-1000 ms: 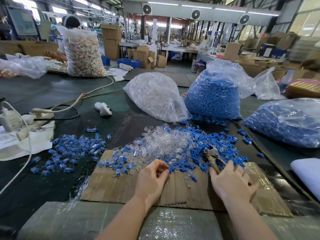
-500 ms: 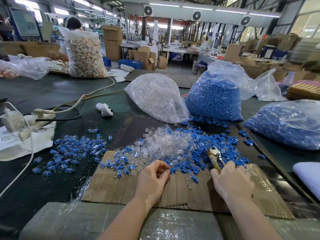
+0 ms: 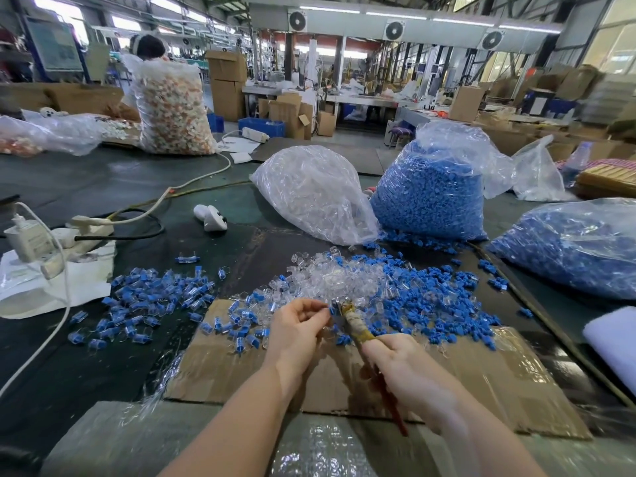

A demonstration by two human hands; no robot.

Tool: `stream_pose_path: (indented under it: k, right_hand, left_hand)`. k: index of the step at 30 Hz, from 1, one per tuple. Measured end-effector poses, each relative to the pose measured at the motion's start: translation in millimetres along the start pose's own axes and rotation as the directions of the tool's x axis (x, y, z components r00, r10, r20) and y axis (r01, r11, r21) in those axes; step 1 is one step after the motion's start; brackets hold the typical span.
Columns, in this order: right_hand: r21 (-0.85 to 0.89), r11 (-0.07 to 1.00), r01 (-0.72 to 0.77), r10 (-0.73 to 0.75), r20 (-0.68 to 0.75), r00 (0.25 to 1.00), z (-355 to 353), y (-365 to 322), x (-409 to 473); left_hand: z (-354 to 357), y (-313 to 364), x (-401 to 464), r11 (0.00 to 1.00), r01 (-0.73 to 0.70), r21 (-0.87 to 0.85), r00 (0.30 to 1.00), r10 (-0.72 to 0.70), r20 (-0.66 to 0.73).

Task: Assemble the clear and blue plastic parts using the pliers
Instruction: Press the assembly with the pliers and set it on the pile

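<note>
My right hand (image 3: 409, 375) grips the pliers (image 3: 354, 323) by their handles, jaws pointing up and left. My left hand (image 3: 296, 332) pinches a small part at its fingertips, right against the jaws; the part itself is mostly hidden. Behind my hands lies a pile of loose clear parts (image 3: 337, 280) mixed with loose blue parts (image 3: 430, 297). A heap of assembled clear-and-blue pieces (image 3: 144, 301) is spread to the left. Everything sits over a cardboard sheet (image 3: 499, 380).
Three bags stand behind the piles: clear parts (image 3: 316, 194), blue parts (image 3: 430, 194) and more blue parts (image 3: 578, 246) at right. A white controller (image 3: 210, 216), power strip (image 3: 86, 225) and cables lie at left. White foam (image 3: 612, 342) lies at right. A person (image 3: 148, 49) works far back.
My right hand lifted the pliers off the pile and swung them left toward my left hand. My left hand rose slightly and now meets the jaws.
</note>
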State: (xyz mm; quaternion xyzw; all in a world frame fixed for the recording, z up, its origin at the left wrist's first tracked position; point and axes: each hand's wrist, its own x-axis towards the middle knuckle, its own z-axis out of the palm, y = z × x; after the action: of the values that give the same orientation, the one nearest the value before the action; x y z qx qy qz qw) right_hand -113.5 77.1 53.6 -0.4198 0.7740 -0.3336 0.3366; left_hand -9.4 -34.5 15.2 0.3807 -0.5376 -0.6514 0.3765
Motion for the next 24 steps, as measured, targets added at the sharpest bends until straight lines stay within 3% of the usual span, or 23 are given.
stream_pose_path:
  k: [4, 8, 24]
  right_hand:
    - [0.124, 0.991, -0.049, 0.033, 0.127, 0.991, 0, -3, -4]
    - [0.114, 0.989, -0.091, 0.065, 0.214, 0.975, -4, -7, -4]
    - [-0.027, 0.999, -0.024, 0.029, 0.214, 0.976, -10, -15, -10]
  left_hand:
    - [0, 3, 3, 0.999, 0.033, 0.031, 0.999, -0.031, -0.044]
    - [2, 5, 5, 0.998, 0.049, 0.033, 0.995, -0.046, -0.088]
    - [7, 10, 2, 0.991, 0.032, 0.132, 0.993, -0.016, -0.116]
